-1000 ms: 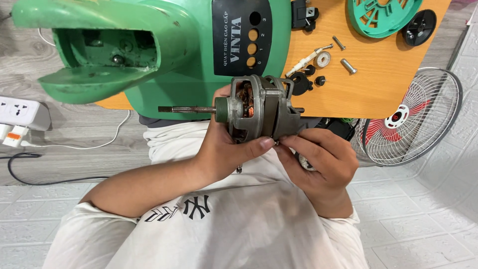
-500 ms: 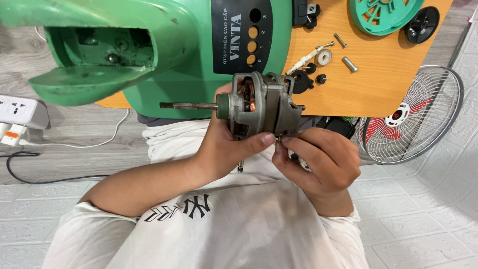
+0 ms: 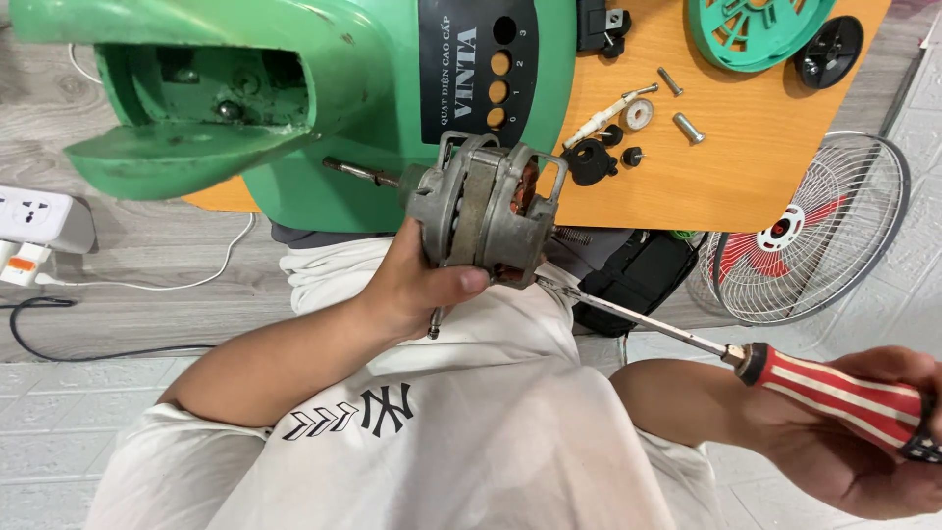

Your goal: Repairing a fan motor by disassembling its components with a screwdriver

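My left hand (image 3: 412,285) grips a grey electric fan motor (image 3: 481,211) from below, thumb across its front. The motor's shaft points left toward the green fan housing (image 3: 294,98), and copper windings show inside its frame. At the lower right, my right hand (image 3: 863,451) is closed on the red-and-black striped handle of a screwdriver (image 3: 834,393). Its long metal shaft runs up-left, and the tip touches the motor's lower right corner.
An orange table (image 3: 687,186) carries loose bolts (image 3: 687,128), small black parts (image 3: 589,162), a green round cover (image 3: 756,34) and a black knob (image 3: 829,49). A small fan with a wire guard (image 3: 810,231) stands on the floor at the right. A white power strip (image 3: 39,221) lies at the left.
My right hand has left the motor and drawn back to the lower right, now holding the screwdriver with its tip at the motor. My left hand keeps holding the motor.
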